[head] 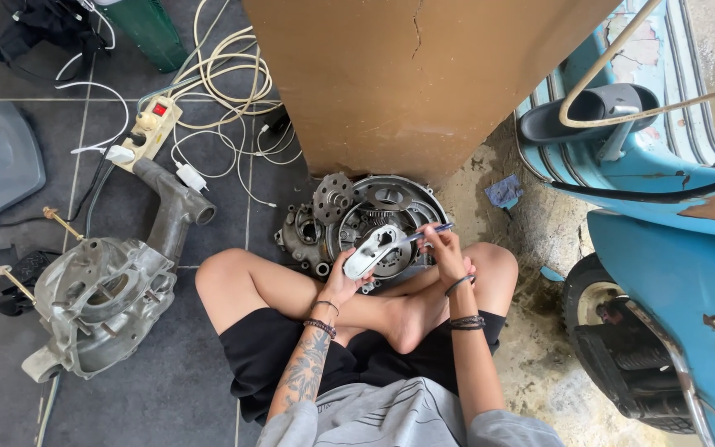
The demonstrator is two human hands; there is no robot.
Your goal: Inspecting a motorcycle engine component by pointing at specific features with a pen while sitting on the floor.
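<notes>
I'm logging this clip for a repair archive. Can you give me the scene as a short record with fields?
Setting: tiled floor, person sitting cross-legged
Left hand: holds a silver metal part
Right hand: holds a thin blue tool against that part
In front: open engine case with gears
To the person's left: grey engine casing, power strip, cables
To the right: blue scooter

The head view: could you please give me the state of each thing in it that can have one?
Left hand: gripping the silver metal part.
Right hand: holding a blue tool against that part.
Engine case: open, gears exposed.
Grey casing: lying on the tiles, untouched.
Power strip: plugs inserted.
</notes>
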